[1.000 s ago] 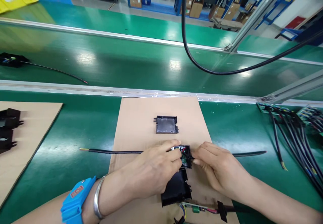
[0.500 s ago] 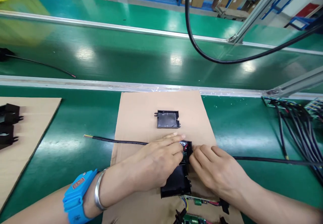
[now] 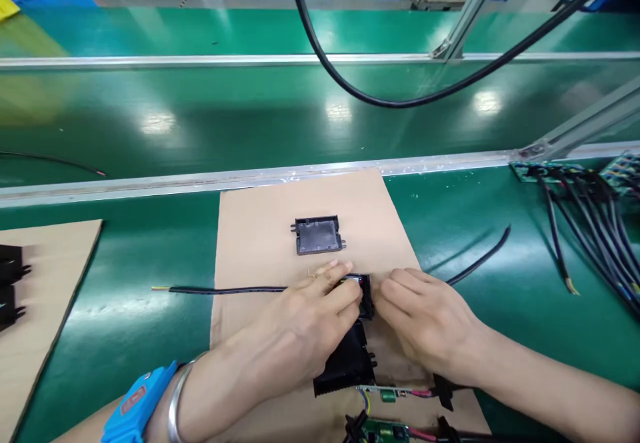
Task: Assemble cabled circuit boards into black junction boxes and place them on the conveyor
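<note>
My left hand (image 3: 313, 320) lies over a small black plastic case (image 3: 367, 296), its fingers pressed onto it and hiding most of it. A bit of circuit board shows inside. At the case's right end, my right hand (image 3: 425, 310) has its fingers closed around a black cable (image 3: 475, 266), which emerges behind the knuckles. The grip point itself is hidden. Out to the left of the case runs another black cable (image 3: 225, 290) with bare yellowish wire ends. Just below, partly under my left hand, sits a second black case (image 3: 347, 363).
An open black case half (image 3: 319, 236) lies farther up the cardboard sheet (image 3: 265, 230). Wired circuit boards (image 3: 385, 430) are near the front edge. Bundled cables (image 3: 595, 230) lie at right, black parts (image 3: 10, 283) on cardboard at left. A thick black cable (image 3: 395, 103) hangs overhead.
The right-hand cable, straight along the table before, now bends upward with its free end raised. Both hands stay at the case. The view has shifted slightly.
</note>
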`<state>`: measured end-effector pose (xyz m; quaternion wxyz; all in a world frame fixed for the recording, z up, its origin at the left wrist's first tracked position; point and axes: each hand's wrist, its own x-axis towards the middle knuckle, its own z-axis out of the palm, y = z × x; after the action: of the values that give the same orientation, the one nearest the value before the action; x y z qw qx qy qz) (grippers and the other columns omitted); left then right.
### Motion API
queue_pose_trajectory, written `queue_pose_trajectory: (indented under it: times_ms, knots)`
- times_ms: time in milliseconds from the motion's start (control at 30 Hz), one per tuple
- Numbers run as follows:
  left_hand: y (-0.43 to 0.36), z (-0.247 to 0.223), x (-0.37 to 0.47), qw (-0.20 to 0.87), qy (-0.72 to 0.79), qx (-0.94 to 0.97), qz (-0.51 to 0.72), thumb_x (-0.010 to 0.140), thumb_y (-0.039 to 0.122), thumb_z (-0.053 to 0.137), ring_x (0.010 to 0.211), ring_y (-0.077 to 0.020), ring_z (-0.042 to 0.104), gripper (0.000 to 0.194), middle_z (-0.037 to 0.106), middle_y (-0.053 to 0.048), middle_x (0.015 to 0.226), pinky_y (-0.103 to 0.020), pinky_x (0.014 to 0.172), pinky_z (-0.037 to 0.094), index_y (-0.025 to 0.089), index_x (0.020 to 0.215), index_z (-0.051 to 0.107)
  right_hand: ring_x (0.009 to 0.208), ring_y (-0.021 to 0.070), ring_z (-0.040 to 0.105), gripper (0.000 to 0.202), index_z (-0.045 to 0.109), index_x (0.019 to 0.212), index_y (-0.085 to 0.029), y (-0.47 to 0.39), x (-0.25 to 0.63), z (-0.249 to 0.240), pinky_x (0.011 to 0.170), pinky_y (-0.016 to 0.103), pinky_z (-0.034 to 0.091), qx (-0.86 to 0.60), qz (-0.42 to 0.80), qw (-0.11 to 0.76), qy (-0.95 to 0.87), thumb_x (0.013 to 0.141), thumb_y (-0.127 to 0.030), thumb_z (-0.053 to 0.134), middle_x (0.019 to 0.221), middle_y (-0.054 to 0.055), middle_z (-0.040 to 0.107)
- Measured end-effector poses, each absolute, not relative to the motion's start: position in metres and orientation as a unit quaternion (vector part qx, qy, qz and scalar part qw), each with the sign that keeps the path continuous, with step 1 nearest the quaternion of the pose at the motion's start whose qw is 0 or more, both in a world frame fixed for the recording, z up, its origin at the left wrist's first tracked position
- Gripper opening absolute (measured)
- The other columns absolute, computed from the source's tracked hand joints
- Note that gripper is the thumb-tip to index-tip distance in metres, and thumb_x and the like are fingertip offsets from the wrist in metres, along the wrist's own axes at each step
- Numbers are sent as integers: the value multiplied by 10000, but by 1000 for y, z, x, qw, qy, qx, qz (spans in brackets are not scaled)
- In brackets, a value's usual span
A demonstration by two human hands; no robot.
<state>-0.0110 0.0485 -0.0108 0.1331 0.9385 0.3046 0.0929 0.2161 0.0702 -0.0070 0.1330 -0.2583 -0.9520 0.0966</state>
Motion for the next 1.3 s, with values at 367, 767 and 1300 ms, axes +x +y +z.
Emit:
queue_pose_trajectory:
  times_ms: [367,767,1300]
  knots:
    - [49,-6,-15,138,302,940,75,670,-41,398,1413,-320,307,719,487,-124,1405,-486,1158,345,77,1378,439,809,211,486,198,672,924,-125,70,226,-21,719,371,390,-335,146,198,-910,934,-131,474,861,82,613]
    - [59,17,-38,233,407,862,195,923,149,484,1229,-241,504,397,536,-111,1300,-443,1034,469,194,1313,533,875,201,544,121,642,962,-171,78,230,-19,800,353,446,-340,286,212,-870,892,-150,545,891,62,629]
    - [33,-18,-50,148,417,869,223,934,208,564,991,-238,617,245,633,-114,1110,-419,851,567,149,1171,574,723,271,655,176,683,784,-146,123,141,42,576,325,454,-379,160,-219,-885,629,-225,711,769,114,681]
